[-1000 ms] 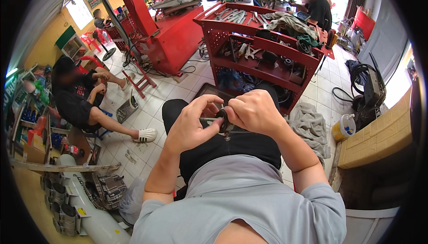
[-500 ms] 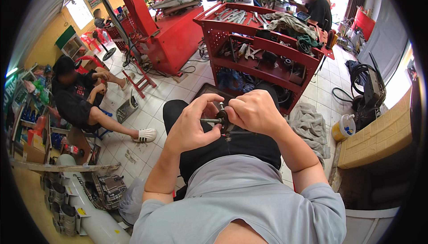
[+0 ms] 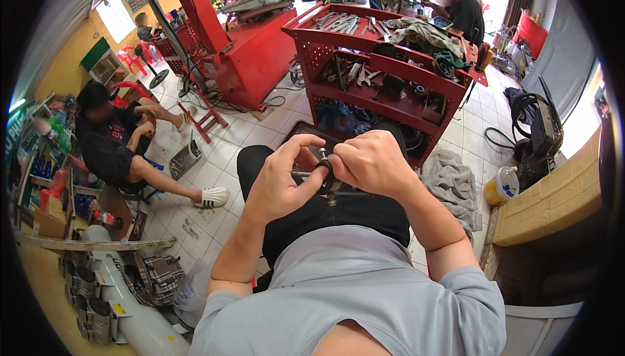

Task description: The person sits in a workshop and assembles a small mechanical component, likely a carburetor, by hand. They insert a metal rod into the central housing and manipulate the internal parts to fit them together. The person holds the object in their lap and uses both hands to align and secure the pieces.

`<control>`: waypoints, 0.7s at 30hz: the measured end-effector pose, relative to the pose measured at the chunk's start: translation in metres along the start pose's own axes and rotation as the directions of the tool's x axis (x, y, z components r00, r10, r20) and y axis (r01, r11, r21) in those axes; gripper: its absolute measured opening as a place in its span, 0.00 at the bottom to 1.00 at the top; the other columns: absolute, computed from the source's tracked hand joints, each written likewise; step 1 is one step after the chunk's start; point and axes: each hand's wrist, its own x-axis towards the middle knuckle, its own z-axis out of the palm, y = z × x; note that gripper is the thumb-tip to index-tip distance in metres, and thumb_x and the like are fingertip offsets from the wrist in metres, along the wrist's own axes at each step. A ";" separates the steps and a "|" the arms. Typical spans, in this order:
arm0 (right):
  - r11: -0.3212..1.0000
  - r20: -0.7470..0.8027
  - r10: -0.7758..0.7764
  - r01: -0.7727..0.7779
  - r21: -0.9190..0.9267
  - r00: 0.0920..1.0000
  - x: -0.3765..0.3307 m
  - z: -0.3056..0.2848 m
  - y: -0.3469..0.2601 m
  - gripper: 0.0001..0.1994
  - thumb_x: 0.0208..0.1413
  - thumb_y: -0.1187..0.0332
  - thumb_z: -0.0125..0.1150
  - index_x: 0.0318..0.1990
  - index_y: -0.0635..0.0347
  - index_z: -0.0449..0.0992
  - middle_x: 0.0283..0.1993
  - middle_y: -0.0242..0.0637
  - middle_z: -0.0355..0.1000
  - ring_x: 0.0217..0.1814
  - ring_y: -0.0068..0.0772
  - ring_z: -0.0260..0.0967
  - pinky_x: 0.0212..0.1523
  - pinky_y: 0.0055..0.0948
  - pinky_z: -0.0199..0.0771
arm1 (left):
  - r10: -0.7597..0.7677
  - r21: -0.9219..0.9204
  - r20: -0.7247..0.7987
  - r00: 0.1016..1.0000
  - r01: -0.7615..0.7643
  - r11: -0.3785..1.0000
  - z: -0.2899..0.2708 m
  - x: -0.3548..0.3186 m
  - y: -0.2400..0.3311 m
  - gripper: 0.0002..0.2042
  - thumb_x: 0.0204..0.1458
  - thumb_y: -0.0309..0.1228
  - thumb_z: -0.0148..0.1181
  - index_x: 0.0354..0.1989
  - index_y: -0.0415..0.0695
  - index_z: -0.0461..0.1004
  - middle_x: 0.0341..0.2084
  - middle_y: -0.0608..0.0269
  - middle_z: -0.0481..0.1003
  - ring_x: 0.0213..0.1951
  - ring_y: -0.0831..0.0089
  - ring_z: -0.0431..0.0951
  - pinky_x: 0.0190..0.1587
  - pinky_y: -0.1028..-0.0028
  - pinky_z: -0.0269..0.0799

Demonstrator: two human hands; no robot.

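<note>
Above my lap, both hands meet at a small dark, round metal part with a thin stem pointing left. My left hand is curled round its left side, the thumb pressed against the part and the index finger arched above it. A short, bright metal pin stands up between the two hands. My right hand is closed, its thumb and bent index finger gripping the part's right side. Fingers hide much of the piece, so its exact kind cannot be made out.
Ahead stands a red tool cart with wrenches and rags on it. A dark tray lies beyond my knees. On the right are a grey cloth and a plastic tub. A person sits at left, another behind the cart.
My left thumb has moved up and forward onto the dark part, covering more of its stem. My right hand stays nearly still.
</note>
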 end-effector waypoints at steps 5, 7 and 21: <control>1.000 0.011 -0.009 0.009 -0.003 1.000 0.001 -0.002 0.000 0.14 0.52 0.65 0.59 0.17 0.56 0.69 0.14 0.34 0.68 0.16 0.39 0.69 0.18 0.35 0.66 | 0.048 0.040 0.010 0.999 -0.049 0.998 0.000 0.000 -0.002 0.24 0.42 0.24 0.61 0.51 0.38 0.67 0.27 0.61 0.72 0.31 0.73 0.76 0.39 0.73 0.73; 1.000 0.005 -0.007 0.007 -0.001 1.000 0.001 -0.002 0.000 0.14 0.53 0.64 0.59 0.17 0.56 0.69 0.14 0.35 0.68 0.16 0.39 0.69 0.18 0.35 0.66 | 0.003 0.015 -0.002 1.000 -0.002 1.000 0.000 0.000 -0.002 0.24 0.42 0.24 0.61 0.52 0.39 0.67 0.27 0.61 0.72 0.31 0.73 0.76 0.39 0.73 0.73; 1.000 -0.013 -0.008 0.008 0.012 1.000 0.001 -0.002 0.000 0.14 0.53 0.64 0.59 0.18 0.56 0.69 0.14 0.35 0.67 0.16 0.40 0.68 0.18 0.36 0.66 | 0.067 -0.003 0.045 0.997 -0.067 0.998 -0.006 0.000 -0.005 0.23 0.47 0.25 0.60 0.54 0.39 0.68 0.29 0.58 0.73 0.32 0.72 0.75 0.39 0.72 0.73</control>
